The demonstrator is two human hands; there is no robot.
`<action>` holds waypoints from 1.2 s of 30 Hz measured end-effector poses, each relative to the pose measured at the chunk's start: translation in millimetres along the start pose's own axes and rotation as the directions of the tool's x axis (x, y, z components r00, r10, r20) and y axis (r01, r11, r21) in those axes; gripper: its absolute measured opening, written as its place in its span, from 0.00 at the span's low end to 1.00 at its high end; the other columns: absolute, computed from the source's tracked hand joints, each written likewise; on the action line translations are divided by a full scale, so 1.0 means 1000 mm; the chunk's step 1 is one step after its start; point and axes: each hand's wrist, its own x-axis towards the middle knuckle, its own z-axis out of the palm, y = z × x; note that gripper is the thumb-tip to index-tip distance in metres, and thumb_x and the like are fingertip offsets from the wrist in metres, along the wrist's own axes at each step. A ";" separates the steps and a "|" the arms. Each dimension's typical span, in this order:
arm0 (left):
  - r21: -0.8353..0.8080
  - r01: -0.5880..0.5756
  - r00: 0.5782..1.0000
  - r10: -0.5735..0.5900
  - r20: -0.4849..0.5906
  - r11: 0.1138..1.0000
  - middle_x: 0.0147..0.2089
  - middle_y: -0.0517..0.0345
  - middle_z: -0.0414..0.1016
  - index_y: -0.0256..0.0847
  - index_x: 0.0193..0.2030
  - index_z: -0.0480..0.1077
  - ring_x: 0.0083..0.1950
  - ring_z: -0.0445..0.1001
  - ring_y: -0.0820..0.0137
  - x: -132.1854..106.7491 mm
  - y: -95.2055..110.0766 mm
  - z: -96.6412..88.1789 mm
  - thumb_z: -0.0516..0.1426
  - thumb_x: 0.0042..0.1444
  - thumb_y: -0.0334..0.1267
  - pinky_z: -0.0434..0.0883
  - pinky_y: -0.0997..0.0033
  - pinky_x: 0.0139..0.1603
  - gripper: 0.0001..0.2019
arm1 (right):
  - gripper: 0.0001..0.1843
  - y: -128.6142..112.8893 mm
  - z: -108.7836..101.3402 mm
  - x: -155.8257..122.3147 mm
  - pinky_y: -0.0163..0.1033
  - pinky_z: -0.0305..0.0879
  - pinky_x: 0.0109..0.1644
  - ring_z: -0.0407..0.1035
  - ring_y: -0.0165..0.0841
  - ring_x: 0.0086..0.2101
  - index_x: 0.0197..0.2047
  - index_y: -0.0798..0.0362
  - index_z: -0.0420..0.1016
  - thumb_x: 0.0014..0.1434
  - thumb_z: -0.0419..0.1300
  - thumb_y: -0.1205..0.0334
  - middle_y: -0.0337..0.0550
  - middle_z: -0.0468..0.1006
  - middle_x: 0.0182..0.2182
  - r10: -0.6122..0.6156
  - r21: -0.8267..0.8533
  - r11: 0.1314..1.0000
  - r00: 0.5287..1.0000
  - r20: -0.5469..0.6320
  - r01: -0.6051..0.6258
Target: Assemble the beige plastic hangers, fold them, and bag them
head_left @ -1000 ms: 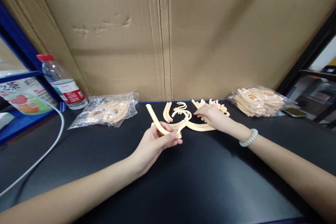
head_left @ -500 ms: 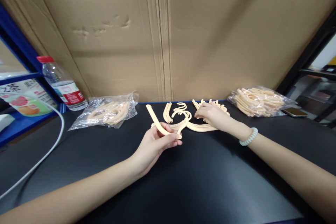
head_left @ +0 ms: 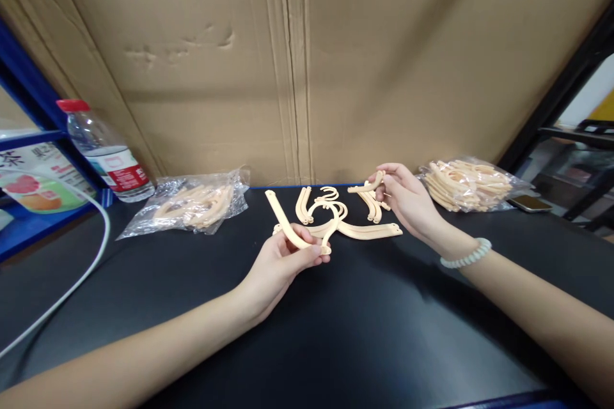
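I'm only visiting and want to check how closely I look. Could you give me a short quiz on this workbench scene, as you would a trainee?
1. What does the left hand hold? A) a curved beige piece B) scissors C) a pen
2. True or false: the right hand lies flat and empty on the black table.
3. Fill in: the water bottle has a ___ cap.
Key: 1 A. 2 False: it pinches a small beige piece. 3 red.
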 end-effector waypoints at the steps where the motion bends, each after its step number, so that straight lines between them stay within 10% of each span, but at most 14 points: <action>1: 0.011 -0.004 1.000 0.004 0.004 1.000 0.34 0.55 0.79 0.37 0.33 0.69 0.37 0.78 0.69 0.000 0.000 0.000 0.70 0.46 0.34 0.72 0.68 0.46 0.14 | 0.05 -0.008 0.002 -0.005 0.35 0.67 0.32 0.63 0.26 0.26 0.44 0.48 0.62 0.65 0.52 0.59 0.40 0.72 0.38 0.033 0.085 0.996 0.999 -0.020 -0.031; 10: 0.076 -0.023 0.999 0.021 0.030 0.997 0.35 0.54 0.79 0.36 0.36 0.71 0.38 0.76 0.69 -0.001 -0.003 -0.001 0.68 0.48 0.33 0.71 0.68 0.46 0.12 | 0.07 -0.063 0.028 -0.051 0.27 0.54 0.15 0.61 0.20 0.17 0.42 0.47 0.66 0.62 0.60 0.59 0.37 0.71 0.36 0.102 0.294 0.951 0.995 0.003 -0.098; 20: 0.077 -0.022 1.000 0.021 0.019 0.997 0.34 0.55 0.78 0.37 0.35 0.71 0.36 0.75 0.69 0.000 -0.001 0.001 0.69 0.46 0.33 0.70 0.69 0.44 0.12 | 0.04 -0.072 0.042 -0.077 0.27 0.54 0.11 0.63 0.22 0.15 0.42 0.46 0.67 0.67 0.54 0.56 0.35 0.69 0.32 0.117 0.324 0.932 0.981 0.153 -0.161; 29: 0.070 -0.020 1.000 0.020 0.007 0.997 0.34 0.56 0.77 0.37 0.35 0.72 0.36 0.75 0.69 -0.002 0.001 0.002 0.69 0.45 0.33 0.71 0.68 0.44 0.12 | 0.11 -0.055 0.033 -0.070 0.37 0.68 0.39 0.66 0.30 0.31 0.46 0.48 0.71 0.68 0.49 0.68 0.38 0.70 0.32 -0.085 -0.286 0.930 0.891 0.446 0.231; 36: 0.080 -0.016 1.000 0.014 0.018 0.997 0.35 0.58 0.75 0.37 0.34 0.72 0.37 0.74 0.70 -0.002 0.003 0.002 0.70 0.46 0.34 0.71 0.69 0.45 0.12 | 0.31 -0.051 0.034 -0.072 0.38 0.74 0.38 0.68 0.27 0.32 0.63 0.39 0.58 0.62 0.45 0.78 0.48 0.60 0.56 -0.035 -0.360 0.888 0.823 0.567 0.286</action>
